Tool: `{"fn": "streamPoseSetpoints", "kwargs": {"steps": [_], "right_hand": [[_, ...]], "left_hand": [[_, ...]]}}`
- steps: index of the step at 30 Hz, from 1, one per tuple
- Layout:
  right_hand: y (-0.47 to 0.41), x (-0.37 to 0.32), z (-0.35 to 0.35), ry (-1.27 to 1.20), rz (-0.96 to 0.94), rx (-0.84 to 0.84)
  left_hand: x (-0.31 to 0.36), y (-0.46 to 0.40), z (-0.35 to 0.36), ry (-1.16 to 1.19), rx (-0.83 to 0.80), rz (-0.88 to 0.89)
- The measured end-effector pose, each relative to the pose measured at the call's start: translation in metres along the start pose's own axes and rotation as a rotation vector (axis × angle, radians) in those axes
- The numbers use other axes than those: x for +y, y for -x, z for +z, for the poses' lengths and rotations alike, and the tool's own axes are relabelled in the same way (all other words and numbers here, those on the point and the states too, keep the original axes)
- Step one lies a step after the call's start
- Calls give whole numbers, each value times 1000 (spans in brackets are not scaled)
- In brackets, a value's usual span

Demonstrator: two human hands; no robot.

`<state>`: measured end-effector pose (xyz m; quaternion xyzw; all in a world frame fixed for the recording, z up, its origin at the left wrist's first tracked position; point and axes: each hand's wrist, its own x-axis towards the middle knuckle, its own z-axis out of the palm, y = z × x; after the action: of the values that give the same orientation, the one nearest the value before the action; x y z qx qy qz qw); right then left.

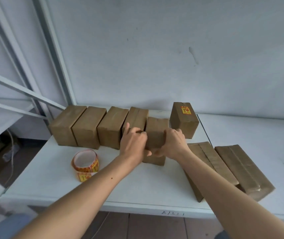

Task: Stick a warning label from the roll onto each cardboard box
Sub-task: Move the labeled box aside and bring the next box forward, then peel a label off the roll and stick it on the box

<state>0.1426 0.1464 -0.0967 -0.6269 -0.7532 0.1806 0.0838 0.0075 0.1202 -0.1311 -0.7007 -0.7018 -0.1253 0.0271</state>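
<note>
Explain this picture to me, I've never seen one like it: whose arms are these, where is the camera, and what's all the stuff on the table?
There is no machine here. The camera sits on a person's head, looking forward and down, so the two bare arms are the wearer's own. The left hand and right hand grip one cardboard box from either side on a white table. Four more boxes stand in a row to its left. Behind it, to the right, stands one box already bearing a red and yellow label. Two boxes lie flat on the right. The roll of labels rests near the left arm.
</note>
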Motion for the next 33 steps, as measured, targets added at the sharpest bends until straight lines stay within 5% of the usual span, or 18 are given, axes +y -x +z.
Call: {"fn": "streamPoseSetpoints", "kwargs": {"steps": [7,10,18,21,29,33], "right_hand": [[53,-5,26,-42,-30,36],[64,-10,30,-51,-14,49],[82,-30,31,73,-81,188],[83,-36,35,83,-107,223],[74,-41,42,56,-194,264],[66,-46,43,-27,-324,270]], "left_hand": [[-15,84,-3,170,127,-30],[-31,96,-8,233,40,-15],[-126,104,-28,-157,-294,-196],[-141,107,-24,-201,-244,-116],[-135,89,-36,-14,-118,33],[-123,73,-42,287,-143,0]]}}
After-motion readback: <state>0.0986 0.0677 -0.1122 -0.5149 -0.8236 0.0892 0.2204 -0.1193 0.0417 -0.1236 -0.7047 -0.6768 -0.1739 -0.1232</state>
